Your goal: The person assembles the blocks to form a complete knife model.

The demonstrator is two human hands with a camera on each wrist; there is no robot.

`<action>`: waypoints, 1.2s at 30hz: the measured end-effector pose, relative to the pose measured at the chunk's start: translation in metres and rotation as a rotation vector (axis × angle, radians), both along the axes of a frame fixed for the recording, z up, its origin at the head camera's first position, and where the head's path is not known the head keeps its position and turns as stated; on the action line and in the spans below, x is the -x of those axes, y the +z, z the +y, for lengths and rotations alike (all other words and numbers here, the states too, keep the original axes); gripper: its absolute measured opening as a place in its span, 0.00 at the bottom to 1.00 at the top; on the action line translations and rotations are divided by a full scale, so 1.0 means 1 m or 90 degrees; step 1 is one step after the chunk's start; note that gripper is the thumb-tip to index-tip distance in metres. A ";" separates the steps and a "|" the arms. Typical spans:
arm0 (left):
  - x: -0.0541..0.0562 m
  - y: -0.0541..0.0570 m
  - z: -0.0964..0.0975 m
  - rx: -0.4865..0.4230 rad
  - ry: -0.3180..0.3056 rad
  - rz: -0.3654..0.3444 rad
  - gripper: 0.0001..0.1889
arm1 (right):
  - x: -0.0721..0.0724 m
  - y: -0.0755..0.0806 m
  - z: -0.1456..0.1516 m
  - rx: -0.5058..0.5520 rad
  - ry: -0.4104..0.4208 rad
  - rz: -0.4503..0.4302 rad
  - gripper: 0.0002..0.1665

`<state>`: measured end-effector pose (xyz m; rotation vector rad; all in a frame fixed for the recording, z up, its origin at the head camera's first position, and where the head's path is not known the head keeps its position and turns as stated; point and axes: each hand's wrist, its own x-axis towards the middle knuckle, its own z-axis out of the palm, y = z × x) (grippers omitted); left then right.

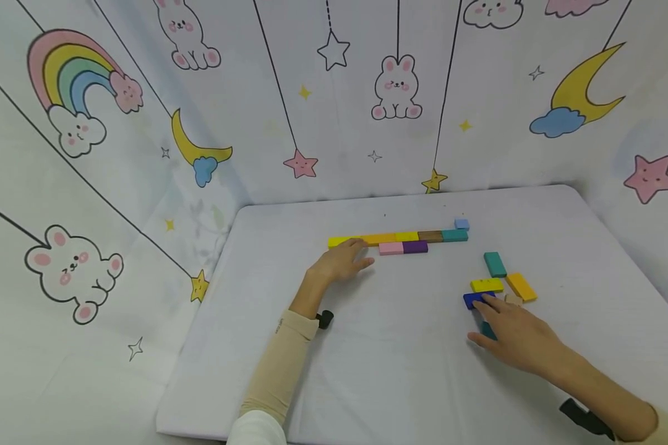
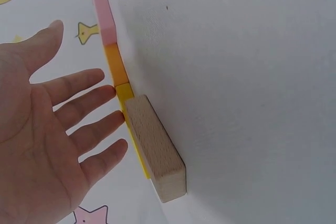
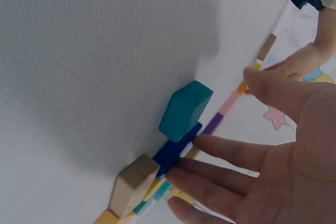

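Blue block [image 1: 470,301] (just one) touches spread right hand [image 1: 519,337], two teal blocks [image 1: 495,264] near; left hand [image 1: 338,262] spread too

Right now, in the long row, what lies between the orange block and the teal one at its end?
In the head view, a yellow block and then a brown block lie between the orange block and the teal block.

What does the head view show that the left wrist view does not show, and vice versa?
Only the head view shows the right hand, the dark blue block at its fingertips and the light blue block. Only the left wrist view shows the plain wooden block beside the yellow block. Both show that yellow block, the left hand, the pink block and the purple block.
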<state>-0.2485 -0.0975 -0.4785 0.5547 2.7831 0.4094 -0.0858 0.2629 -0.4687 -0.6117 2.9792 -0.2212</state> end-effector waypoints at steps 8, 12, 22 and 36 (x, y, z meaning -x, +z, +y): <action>0.001 -0.004 -0.001 0.001 0.001 0.004 0.35 | 0.006 0.000 0.001 0.007 0.001 0.002 0.43; 0.001 -0.005 -0.002 -0.002 0.001 0.006 0.35 | 0.008 -0.001 0.000 0.022 0.017 0.021 0.42; 0.002 -0.005 -0.007 0.001 0.011 0.036 0.34 | 0.017 -0.002 -0.003 0.040 0.044 0.050 0.41; -0.002 -0.003 -0.020 0.035 0.053 0.039 0.36 | 0.039 -0.006 -0.012 0.022 0.049 0.041 0.41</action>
